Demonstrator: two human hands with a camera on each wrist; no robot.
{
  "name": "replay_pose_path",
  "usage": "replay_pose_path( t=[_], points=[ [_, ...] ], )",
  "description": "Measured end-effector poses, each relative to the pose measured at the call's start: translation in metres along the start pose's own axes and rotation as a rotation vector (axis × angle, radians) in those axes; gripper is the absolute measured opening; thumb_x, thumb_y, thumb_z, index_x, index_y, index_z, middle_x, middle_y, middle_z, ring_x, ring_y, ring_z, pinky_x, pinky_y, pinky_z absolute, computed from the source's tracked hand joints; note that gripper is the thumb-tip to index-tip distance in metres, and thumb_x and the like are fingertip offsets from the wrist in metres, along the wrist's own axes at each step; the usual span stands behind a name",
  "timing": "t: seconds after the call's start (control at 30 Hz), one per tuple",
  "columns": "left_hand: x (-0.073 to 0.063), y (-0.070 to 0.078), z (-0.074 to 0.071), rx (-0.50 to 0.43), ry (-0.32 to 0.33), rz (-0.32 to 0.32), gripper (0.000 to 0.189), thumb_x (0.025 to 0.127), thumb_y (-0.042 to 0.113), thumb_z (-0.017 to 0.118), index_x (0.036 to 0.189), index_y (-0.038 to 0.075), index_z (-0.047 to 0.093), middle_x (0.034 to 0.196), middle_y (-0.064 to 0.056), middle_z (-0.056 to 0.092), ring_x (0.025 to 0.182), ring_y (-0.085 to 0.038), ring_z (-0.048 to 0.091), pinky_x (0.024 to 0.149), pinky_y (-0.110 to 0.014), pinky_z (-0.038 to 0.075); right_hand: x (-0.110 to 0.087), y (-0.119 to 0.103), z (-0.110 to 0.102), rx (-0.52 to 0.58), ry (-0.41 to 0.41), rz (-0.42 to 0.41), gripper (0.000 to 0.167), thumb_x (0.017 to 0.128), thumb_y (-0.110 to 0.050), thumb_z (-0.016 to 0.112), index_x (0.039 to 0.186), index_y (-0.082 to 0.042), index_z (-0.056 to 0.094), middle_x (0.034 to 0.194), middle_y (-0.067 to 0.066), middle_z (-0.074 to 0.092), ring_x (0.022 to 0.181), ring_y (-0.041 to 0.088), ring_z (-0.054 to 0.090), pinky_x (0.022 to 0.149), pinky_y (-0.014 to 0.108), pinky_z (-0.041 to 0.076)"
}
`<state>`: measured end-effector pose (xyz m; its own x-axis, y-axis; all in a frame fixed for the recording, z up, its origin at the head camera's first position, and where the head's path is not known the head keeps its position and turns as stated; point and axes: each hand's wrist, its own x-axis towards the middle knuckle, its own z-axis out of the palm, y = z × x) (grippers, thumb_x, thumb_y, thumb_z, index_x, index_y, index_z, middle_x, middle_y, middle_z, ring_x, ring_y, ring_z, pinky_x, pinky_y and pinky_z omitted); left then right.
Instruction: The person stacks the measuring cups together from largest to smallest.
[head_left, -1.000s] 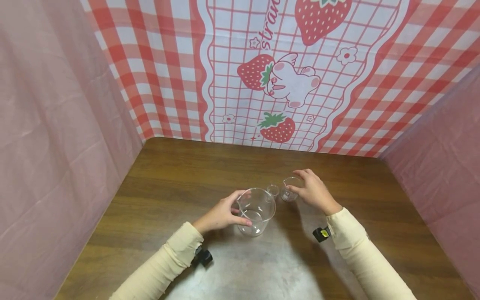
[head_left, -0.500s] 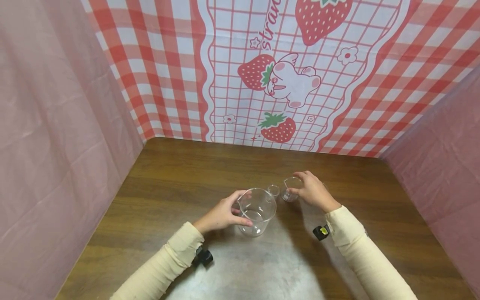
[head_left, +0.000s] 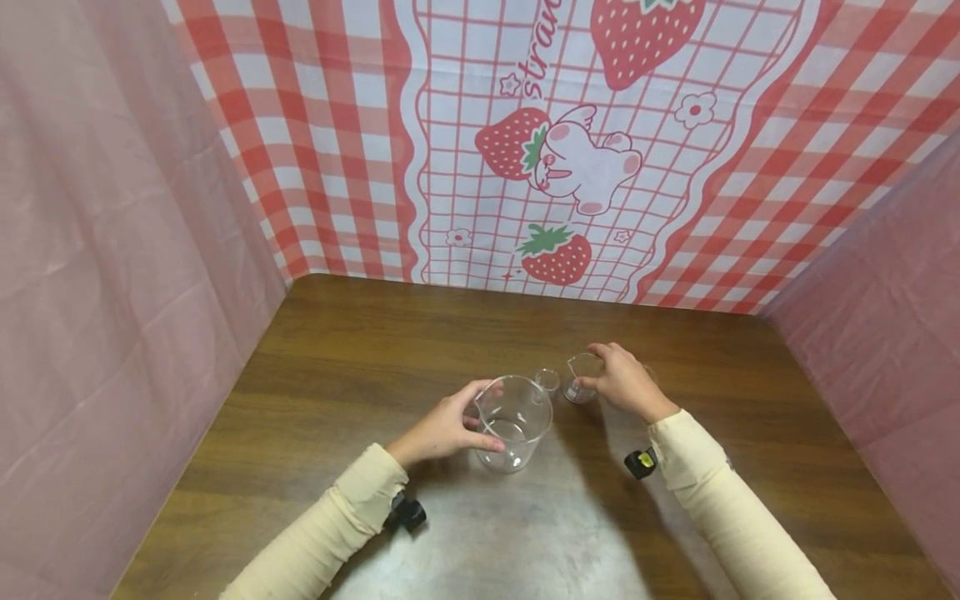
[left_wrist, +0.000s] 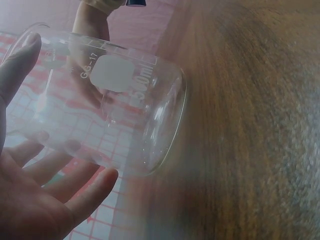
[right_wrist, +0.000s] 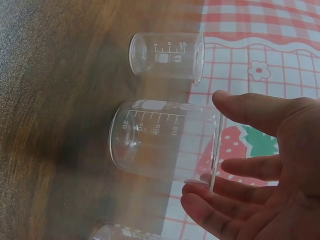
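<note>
My left hand [head_left: 442, 425] grips a large clear glass beaker [left_wrist: 115, 100] marked 500 ml from its left side, thumb on the near side and fingers behind. The beaker stands upright on the table. My right hand [head_left: 626, 383] holds a medium glass beaker [right_wrist: 160, 142] near its rim, thumb on one side and fingertips on the other. This beaker has white marks up to 80 visible and is also upright. Between the two lies a small glass beaker [head_left: 547, 382], which appears with its own white scale in the right wrist view.
A further glass vessel [right_wrist: 122, 232] shows partly at the bottom of the right wrist view. The wooden table [head_left: 360, 333] meets a red checked strawberry cloth [head_left: 345, 167] at the back. Pink cloths [head_left: 112, 292] hang at both sides.
My right hand has shifted slightly, its thumb coming down a little along the medium beaker. My left hand and the large beaker have stayed in place.
</note>
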<state>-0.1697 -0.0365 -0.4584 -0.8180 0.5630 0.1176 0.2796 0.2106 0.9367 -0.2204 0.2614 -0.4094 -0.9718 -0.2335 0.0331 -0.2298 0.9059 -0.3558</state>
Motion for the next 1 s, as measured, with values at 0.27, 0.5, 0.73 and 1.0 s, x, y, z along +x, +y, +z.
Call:
replay_pose_path(
  t=[0.27,0.5,0.73,1.0],
  points=[
    [0.0002,-0.0005,0.0002,0.003,-0.001,-0.002,0.081,0.074,0.014,0.084,0.143,0.007,0.041,0.146,-0.015,0.049,0.130,-0.032,0.051,0.099,-0.038,0.055,0.0025,0.0038,0.0044,0.003,-0.024,0.011,0.069,0.080,-0.026,0.079,0.129,0.014,0.052,0.115,0.032,0.061,0.105,0.046,0.059,0.092,0.059,0.050],
    [0.0005,0.0003,-0.0003,-0.005,-0.003,-0.004,0.082,0.074,0.014,0.084,0.143,0.006,0.041,0.147,-0.015,0.048,0.130,-0.032,0.051,0.099,-0.039,0.054,0.0042,0.0060,0.0066,0.011,-0.012,0.015,0.068,0.079,-0.027,0.079,0.126,0.015,0.053,0.114,0.031,0.062,0.107,0.047,0.058,0.094,0.059,0.049],
    [0.0006,-0.0004,-0.0008,-0.008,-0.008,0.002,0.080,0.075,0.013,0.084,0.142,0.006,0.041,0.146,-0.016,0.049,0.131,-0.033,0.050,0.099,-0.040,0.054,0.0041,0.0073,0.0078,0.021,0.013,0.009,0.064,0.078,-0.025,0.080,0.122,0.015,0.056,0.112,0.030,0.063,0.105,0.046,0.059,0.092,0.058,0.049],
    [0.0005,-0.0017,-0.0008,-0.012,-0.021,0.007,0.078,0.076,0.015,0.084,0.141,0.008,0.042,0.145,-0.015,0.050,0.131,-0.032,0.051,0.099,-0.041,0.054,0.0027,0.0076,0.0079,0.021,0.028,0.009,0.063,0.077,-0.025,0.080,0.120,0.015,0.057,0.110,0.030,0.064,0.099,0.044,0.062,0.088,0.057,0.051]
  ],
)
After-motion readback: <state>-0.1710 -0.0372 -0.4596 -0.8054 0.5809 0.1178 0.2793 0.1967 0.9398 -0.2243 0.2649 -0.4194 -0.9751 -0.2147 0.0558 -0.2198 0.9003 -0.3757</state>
